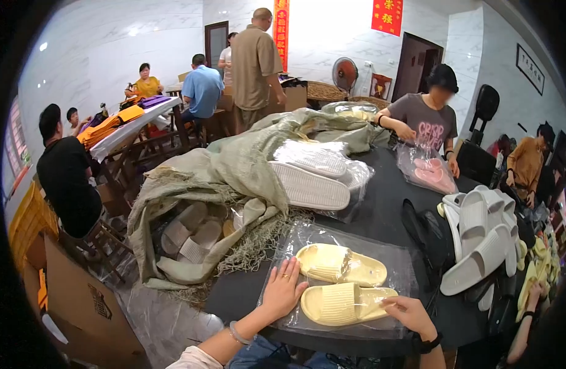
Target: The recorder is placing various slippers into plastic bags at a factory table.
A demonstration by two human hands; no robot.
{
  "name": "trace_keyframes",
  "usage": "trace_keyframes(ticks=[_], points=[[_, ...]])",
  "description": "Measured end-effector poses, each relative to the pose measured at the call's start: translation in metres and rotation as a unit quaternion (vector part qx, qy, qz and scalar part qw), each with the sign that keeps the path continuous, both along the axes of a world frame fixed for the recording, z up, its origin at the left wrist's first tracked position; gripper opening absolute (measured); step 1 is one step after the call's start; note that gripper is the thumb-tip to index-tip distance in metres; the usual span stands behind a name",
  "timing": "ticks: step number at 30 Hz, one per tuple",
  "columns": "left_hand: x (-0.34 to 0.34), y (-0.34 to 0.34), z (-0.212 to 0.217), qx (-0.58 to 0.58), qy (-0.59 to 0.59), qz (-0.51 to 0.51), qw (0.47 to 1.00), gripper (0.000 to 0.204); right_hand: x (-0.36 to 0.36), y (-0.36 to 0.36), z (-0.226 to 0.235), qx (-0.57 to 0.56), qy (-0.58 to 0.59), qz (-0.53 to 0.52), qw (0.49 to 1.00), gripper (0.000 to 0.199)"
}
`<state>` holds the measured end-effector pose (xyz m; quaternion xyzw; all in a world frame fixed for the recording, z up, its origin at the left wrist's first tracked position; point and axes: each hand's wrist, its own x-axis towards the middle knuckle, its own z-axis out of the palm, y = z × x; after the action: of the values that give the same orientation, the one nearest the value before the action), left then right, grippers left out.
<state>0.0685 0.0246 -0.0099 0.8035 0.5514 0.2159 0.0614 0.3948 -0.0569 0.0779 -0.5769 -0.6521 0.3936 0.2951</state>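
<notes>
Black counter [381, 215] carries yellow slippers [329, 303] in a clear bag [403, 270] at its near edge, left hand [284, 289] open flat on it, right hand [413, 313] at one heel, can't tell if gripping

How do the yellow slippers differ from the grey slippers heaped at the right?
The yellow slippers are one pair, side by side; the grey slippers are several, piled up. The yellow slippers are in a clear bag; the grey slippers look unwrapped. Both have broad straps.
</notes>
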Motion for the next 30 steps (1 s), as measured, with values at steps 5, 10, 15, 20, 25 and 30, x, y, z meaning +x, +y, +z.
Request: trace_keyframes(ticks=[5,10,15,20,25,30], points=[[-0.002,0.0,-0.005,0.014,0.002,0.004,1.0,0.063,-0.021,0.046,0.026,0.182,-0.189,0.155,0.953,0.044],[0.002,0.004,-0.004,0.012,0.011,0.0,1.0,0.063,-0.036,0.103,-0.025,0.225,-0.213,0.255,0.916,0.051],[0.001,-0.001,-0.004,0.015,0.016,0.004,1.0,0.061,-0.065,0.117,-0.036,0.177,-0.282,0.272,0.903,0.038],[0.001,0.001,-0.007,0.006,0.004,0.011,1.0,0.062,-0.058,0.115,-0.058,0.211,-0.216,0.206,0.931,0.028],[0.0,0.002,-0.009,0.015,0.032,0.016,0.999,0.063,0.003,0.103,-0.06,0.234,-0.28,0.134,0.921,0.021],[-0.001,0.001,-0.007,-0.003,0.01,0.015,1.0,0.067,0.033,0.077,-0.033,0.088,-0.063,0.004,0.994,0.033]])
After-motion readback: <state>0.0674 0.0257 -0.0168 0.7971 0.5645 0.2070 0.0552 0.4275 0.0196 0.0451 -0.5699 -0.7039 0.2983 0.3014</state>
